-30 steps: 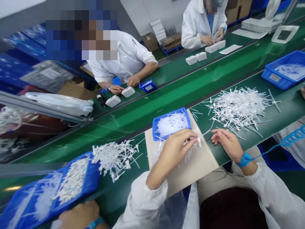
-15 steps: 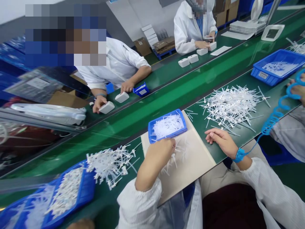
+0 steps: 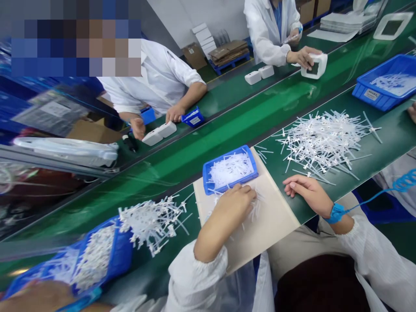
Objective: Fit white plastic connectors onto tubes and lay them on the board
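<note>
One board edge [image 3: 273, 186] separates left fingers [image 3: 249, 194], hold unclear, from right fingers [image 3: 290, 180], loosely released.

White strips [image 3: 231, 169], bright blue tray [image 3: 207, 182], pale beige board [image 3: 260, 229].
The table [image 3: 278, 167] is dark green, the belt [image 3: 240, 123] brighter green; the heap [image 3: 325, 138] is white, the bin [image 3: 360, 93] blue with a whitish label [image 3: 372, 94]. The wristband [image 3: 336, 213] and coiled cord [image 3: 404, 182] are sky blue, the sleeves [image 3: 198, 273] white, the clothing [image 3: 318, 286] dark maroon.
</note>
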The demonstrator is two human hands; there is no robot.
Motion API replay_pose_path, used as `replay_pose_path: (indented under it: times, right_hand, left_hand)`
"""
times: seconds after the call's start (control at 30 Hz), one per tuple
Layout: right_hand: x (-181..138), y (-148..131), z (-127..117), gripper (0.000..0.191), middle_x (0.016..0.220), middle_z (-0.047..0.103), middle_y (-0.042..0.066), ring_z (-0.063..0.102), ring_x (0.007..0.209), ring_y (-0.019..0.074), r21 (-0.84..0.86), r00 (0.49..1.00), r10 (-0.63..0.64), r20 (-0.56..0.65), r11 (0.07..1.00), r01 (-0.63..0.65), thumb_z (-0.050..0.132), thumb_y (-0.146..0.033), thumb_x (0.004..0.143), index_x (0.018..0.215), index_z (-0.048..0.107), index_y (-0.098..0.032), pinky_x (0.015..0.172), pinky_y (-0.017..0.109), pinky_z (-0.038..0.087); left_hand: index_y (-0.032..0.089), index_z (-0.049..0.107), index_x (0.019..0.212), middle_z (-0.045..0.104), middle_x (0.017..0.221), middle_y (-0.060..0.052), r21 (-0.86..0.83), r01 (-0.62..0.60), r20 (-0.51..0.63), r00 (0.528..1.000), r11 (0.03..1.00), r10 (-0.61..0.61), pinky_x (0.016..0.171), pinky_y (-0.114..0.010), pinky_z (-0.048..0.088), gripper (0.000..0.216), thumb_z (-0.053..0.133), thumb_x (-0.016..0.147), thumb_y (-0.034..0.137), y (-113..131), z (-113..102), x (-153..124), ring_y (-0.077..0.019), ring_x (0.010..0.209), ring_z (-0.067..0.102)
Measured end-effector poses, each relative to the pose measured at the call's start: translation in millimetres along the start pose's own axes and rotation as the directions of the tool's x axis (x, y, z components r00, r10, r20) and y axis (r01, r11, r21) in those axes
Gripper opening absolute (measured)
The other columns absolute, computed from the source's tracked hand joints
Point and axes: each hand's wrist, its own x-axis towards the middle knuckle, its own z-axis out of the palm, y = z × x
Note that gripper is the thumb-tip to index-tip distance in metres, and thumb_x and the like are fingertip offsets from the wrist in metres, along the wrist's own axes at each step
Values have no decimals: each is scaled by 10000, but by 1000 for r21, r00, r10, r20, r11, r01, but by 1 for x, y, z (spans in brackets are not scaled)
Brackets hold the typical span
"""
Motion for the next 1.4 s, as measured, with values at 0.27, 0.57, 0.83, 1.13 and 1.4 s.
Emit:
replay_pose_path:
  times: [0.27, 0.57, 0.83, 1.13, 1.4]
  right_hand:
    - [-1, 3, 0, 311, 905, 796, 62, 689, 758, 178, -14, 1000, 7, 16, 1000, -7, 710, -472, 1028, 1108, 820, -192, 723, 323, 591]
    - [0, 7, 3, 284, 915, 789, 55, 681, 762, 165, 37, 999, -12, 37, 999, 11, 704, -443, 1043, 1104, 812, -188, 739, 310, 580]
    - [-2, 15, 7, 282, 926, 780, 44, 691, 799, 164, 91, 999, 23, 43, 995, -27, 744, -433, 1021, 1129, 806, -181, 778, 309, 573]
    - [-1, 16, 9, 415, 1181, 781, 85, 738, 1003, 211, 117, 994, -11, 106, 993, -1, 900, -375, 883, 1244, 790, -203, 906, 342, 607]
    - [0, 20, 15, 366, 926, 802, 60, 749, 851, 215, 180, 996, 15, 90, 983, -31, 884, -494, 877, 1035, 810, -172, 827, 338, 600]
  left_hand:
    - [165, 778, 937, 731, 1031, -161, 156, 57, 8, 998, 986, -59, 858, -441, 485, 275, 540, 993, 38, 1, 32, 18, -343, 1010, 632]
    - [164, 715, 977, 762, 1041, -150, 127, 25, 78, 996, 992, -35, 918, -457, 516, 257, 482, 1022, 63, -4, 14, 22, -350, 1012, 683]
    - [225, 705, 1152, 786, 1009, -96, -49, 62, -135, 988, 997, -68, 799, -380, 551, 255, 471, 1060, 179, -11, 19, 23, -317, 985, 736]
    - [254, 755, 1077, 804, 1046, -46, -489, -185, -374, 927, 852, -14, 780, -310, 581, 159, 624, 1080, 345, 26, 6, 22, -228, 890, 737]
    - [229, 772, 1095, 780, 1021, -62, -461, -269, -525, 851, 846, -15, 844, -350, 617, 152, 649, 1066, 313, 50, 17, 40, -235, 935, 729]
